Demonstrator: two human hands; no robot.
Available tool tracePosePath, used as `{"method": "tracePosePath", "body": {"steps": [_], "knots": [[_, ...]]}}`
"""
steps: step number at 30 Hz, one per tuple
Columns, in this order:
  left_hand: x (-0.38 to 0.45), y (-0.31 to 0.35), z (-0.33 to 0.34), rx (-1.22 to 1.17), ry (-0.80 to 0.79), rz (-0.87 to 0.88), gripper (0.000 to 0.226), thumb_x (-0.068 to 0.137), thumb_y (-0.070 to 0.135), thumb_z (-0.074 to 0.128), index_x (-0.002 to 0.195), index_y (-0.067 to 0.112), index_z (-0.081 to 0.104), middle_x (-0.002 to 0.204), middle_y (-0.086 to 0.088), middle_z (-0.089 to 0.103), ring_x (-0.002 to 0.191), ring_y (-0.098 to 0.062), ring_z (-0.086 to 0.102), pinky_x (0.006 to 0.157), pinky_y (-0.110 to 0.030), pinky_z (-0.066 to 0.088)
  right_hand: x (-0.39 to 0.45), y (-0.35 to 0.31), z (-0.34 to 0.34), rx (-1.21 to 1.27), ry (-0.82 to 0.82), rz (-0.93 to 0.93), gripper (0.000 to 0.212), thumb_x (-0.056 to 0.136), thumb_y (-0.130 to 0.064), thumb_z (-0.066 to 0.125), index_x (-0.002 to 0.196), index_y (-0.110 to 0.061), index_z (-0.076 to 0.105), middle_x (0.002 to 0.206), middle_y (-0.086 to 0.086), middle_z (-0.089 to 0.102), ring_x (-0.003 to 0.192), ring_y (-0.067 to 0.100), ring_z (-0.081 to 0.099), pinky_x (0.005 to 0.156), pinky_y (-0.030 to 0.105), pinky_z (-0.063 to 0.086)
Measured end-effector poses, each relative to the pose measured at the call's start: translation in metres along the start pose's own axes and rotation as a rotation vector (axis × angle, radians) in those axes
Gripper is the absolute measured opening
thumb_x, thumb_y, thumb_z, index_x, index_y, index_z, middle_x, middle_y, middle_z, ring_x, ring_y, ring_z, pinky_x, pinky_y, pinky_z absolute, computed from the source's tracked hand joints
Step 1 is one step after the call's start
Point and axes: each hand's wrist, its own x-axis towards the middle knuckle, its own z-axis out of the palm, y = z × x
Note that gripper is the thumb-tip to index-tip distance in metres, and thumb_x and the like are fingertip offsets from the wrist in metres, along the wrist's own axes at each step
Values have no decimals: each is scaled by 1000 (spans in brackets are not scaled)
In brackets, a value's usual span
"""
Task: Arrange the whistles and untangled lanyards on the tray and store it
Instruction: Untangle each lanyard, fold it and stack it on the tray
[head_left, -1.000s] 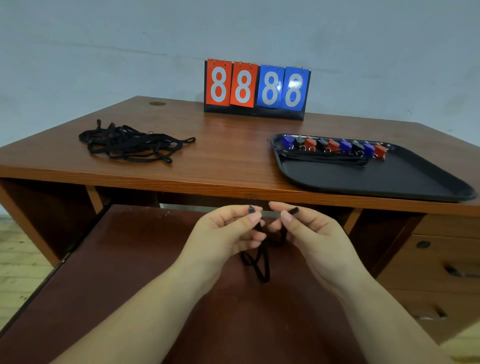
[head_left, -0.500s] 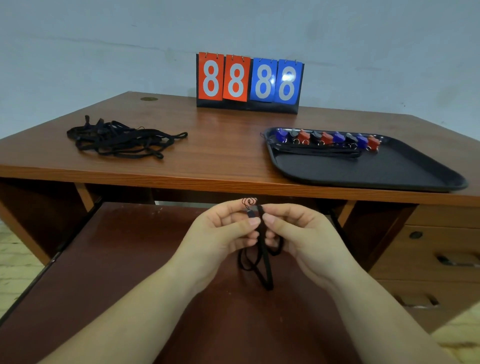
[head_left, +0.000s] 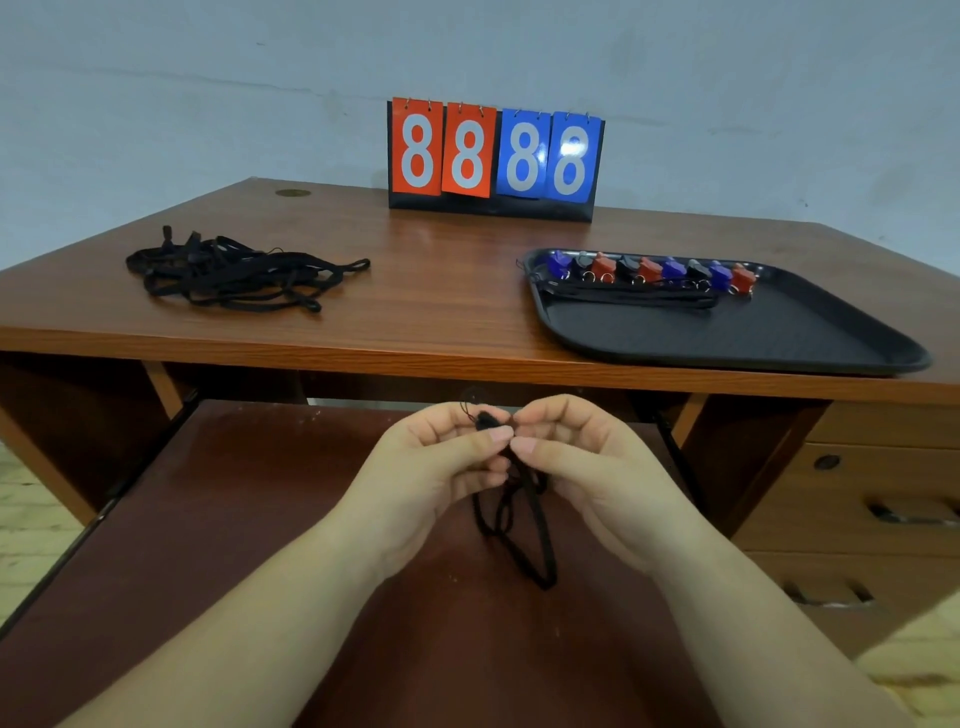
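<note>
Black flat woven lanyard (head_left: 524, 525) is pinched at its top end, between thumb and forefinger of both the left hand (head_left: 441, 467) and the right hand (head_left: 576, 462), fingertips nearly touching; other fingers are curled in. A small wire-like end piece shows above the left fingers; detail cannot be resolved. Remaining strap hangs in loose loops below the hands, over the pulled-out dark red-brown shelf (head_left: 260, 545).

Handling judgement: light, limp, no stiffness, snags on itself easily. Best held at the end fitting, then drawn out straight before laying down.

On the brown wooden desk (head_left: 441, 312), a tangled pile of black lanyards (head_left: 234, 273) is left well apart from the black plastic tray (head_left: 753, 338). A row of blue, black and red whistles (head_left: 654, 270) is lined along the tray's far rim, with straightened straps just in front. Bare tray floor is available toward the near rim. The tray's near right corner sits close to the desk edge. A red-and-blue flip scoreboard (head_left: 493, 156) stands at the back.
</note>
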Motion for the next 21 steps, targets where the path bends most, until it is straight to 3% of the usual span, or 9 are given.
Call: {"method": "tracePosePath", "body": {"steps": [4,9,16,21], "knots": [[0,-1,0,11,18,27,22,66,14,66,86,5,64,69,-5,68,61,-12,63,60,-20,54,-2,1,3,-55,-36,-21,37,63,-8,74,96,-18,59,83,-1,66,83,16,65,80,28,52],[1,-2,0,80,21,79,19,63,19,68,79,9,66,63,1,63,59,-8,56,64,-21,49,-4,-1,6,-110,-31,-50,29,78,6,67,95,-15,57,85,7,68,84,18,67,85,31,53],[5,1,-6,68,79,97,12,62,17,68,74,13,66,58,5,61,55,-4,55,58,-15,50,-2,-6,1,-31,-13,-31,16,75,5,66,81,-10,66,63,-2,65,56,10,61,56,20,52],[11,6,-16,78,134,105,4,69,13,67,71,14,64,56,5,57,53,-4,54,56,-15,50,0,-13,-17,-109,63,-62,11,65,-12,70,76,-11,74,56,1,64,55,8,59,52,18,50]]}}
